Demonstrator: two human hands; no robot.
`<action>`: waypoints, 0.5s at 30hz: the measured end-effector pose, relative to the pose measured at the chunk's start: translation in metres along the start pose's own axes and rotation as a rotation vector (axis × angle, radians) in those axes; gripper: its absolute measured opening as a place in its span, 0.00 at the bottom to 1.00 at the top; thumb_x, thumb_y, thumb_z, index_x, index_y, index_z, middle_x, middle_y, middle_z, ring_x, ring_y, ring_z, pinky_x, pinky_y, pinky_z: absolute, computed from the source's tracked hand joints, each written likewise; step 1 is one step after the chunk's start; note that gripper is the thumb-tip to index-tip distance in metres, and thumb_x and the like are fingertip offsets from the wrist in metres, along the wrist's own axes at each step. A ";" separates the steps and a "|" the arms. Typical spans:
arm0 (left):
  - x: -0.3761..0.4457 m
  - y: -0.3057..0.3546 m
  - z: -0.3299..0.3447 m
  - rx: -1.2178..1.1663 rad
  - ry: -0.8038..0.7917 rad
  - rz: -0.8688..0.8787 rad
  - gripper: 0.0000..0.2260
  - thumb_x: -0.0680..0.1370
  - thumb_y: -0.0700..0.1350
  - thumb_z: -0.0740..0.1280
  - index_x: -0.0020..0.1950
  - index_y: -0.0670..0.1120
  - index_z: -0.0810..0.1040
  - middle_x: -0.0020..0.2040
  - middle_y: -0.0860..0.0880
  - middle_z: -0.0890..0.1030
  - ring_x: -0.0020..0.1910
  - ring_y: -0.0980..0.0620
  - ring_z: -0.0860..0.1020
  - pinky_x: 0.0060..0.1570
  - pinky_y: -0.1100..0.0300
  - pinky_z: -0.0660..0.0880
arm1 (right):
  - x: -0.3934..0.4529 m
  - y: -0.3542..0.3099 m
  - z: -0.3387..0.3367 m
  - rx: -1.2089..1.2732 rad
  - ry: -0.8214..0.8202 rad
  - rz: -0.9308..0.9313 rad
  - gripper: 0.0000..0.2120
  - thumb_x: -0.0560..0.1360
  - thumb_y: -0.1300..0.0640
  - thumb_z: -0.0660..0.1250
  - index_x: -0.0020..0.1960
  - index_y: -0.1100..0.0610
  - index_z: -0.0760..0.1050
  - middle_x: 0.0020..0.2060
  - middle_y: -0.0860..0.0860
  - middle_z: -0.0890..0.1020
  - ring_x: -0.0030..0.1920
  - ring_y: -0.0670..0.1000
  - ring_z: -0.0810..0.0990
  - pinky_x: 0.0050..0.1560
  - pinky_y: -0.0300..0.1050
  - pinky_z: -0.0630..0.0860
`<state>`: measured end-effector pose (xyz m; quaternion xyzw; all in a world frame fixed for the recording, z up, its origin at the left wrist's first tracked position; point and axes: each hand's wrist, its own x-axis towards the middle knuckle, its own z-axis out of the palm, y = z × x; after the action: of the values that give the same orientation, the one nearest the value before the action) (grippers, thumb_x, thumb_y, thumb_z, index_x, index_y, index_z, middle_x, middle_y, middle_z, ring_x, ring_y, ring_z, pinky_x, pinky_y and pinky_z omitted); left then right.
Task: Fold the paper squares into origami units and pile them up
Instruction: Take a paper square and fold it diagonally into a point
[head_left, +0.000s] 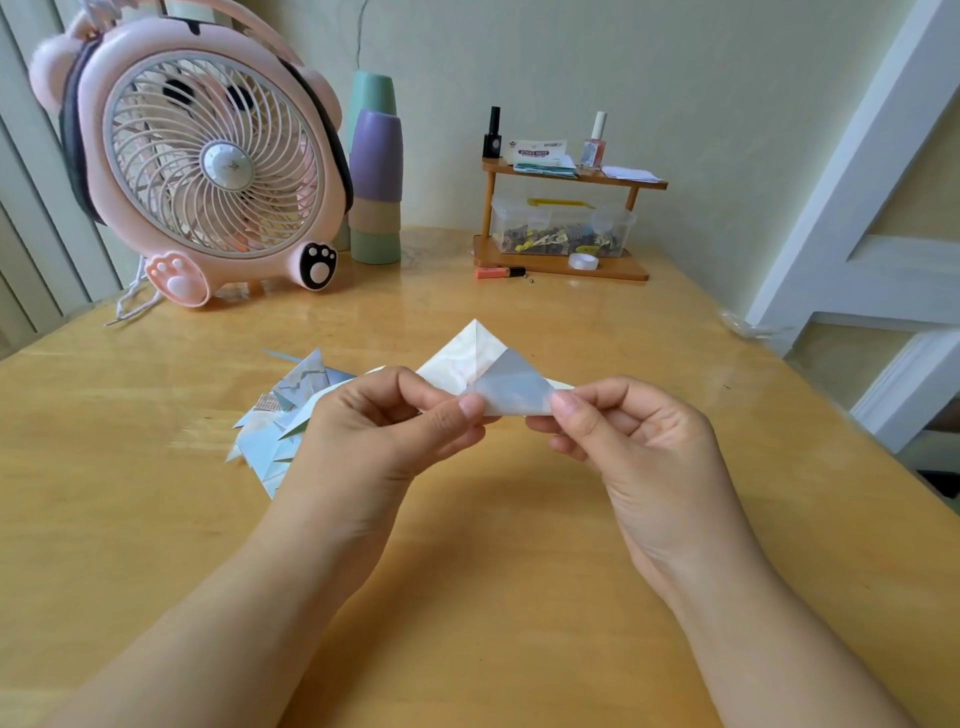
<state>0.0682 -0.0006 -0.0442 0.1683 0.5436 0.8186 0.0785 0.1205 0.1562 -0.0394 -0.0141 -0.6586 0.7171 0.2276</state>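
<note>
I see my left hand (387, 431) and right hand (631, 441) each pinching a lower corner of the folded paper (485, 371), held above the table (519, 571); the pile of units (283, 426) lies just left of it

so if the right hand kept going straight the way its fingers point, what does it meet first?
The right hand points left across the folded paper that it pinches, so beyond that paper it would most likely meet the left hand's fingertips. Depth is hard to judge from this single view.
</note>
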 end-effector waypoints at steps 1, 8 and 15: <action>0.000 -0.001 0.002 -0.018 0.020 -0.008 0.09 0.61 0.40 0.75 0.27 0.47 0.77 0.34 0.45 0.82 0.41 0.47 0.83 0.41 0.62 0.78 | 0.000 0.000 0.000 0.010 0.015 0.007 0.06 0.65 0.57 0.71 0.37 0.59 0.78 0.34 0.55 0.84 0.39 0.50 0.84 0.40 0.37 0.77; -0.004 -0.003 0.011 0.037 0.125 0.020 0.20 0.58 0.36 0.79 0.37 0.46 0.68 0.31 0.46 0.81 0.35 0.47 0.83 0.43 0.57 0.80 | -0.001 0.001 0.001 -0.003 0.073 0.001 0.07 0.70 0.64 0.71 0.36 0.58 0.75 0.30 0.54 0.83 0.35 0.49 0.83 0.37 0.36 0.76; -0.006 0.000 0.009 0.205 0.005 -0.017 0.27 0.62 0.40 0.73 0.57 0.55 0.70 0.41 0.44 0.85 0.37 0.46 0.83 0.55 0.47 0.77 | -0.002 -0.001 -0.001 -0.088 0.059 -0.044 0.07 0.71 0.66 0.70 0.37 0.61 0.74 0.28 0.52 0.82 0.31 0.46 0.81 0.36 0.34 0.75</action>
<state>0.0774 0.0056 -0.0425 0.1687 0.6259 0.7585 0.0665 0.1229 0.1566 -0.0394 -0.0308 -0.6825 0.6817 0.2619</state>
